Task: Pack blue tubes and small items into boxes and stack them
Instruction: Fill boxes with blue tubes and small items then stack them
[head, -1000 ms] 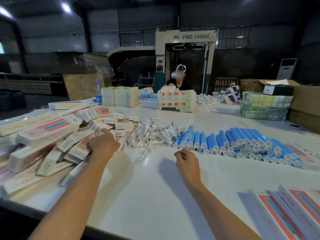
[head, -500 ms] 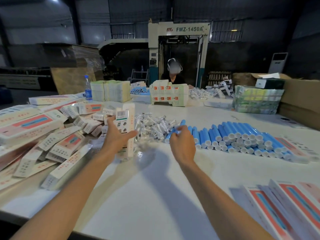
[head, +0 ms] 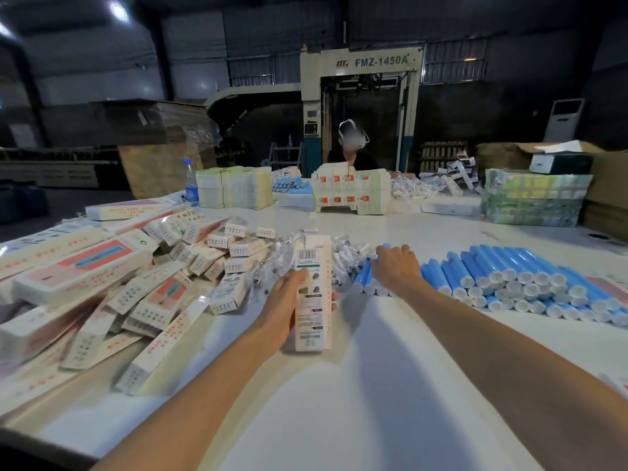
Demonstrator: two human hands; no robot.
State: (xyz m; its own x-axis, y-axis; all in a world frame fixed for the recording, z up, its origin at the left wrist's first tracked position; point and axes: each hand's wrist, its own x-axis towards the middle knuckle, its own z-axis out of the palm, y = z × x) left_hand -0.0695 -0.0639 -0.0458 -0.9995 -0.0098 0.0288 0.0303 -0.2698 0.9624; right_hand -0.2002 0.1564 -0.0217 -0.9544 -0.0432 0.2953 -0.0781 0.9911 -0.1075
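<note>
Fingers of left hand around box, half-hidden; of right hand on blue tubes, grasp unclear.

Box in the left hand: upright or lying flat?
Upright: the box has its long side running vertically, barcode uppermost, with the left hand gripping it.

Glossy plastic blue tubes, matt cardboard box

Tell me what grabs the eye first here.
The left hand holds a tall white box upright at centre, while the right hand rests on the left end of a long row of blue tubes. A sprawling heap of boxes covers the left side of the table.
</note>
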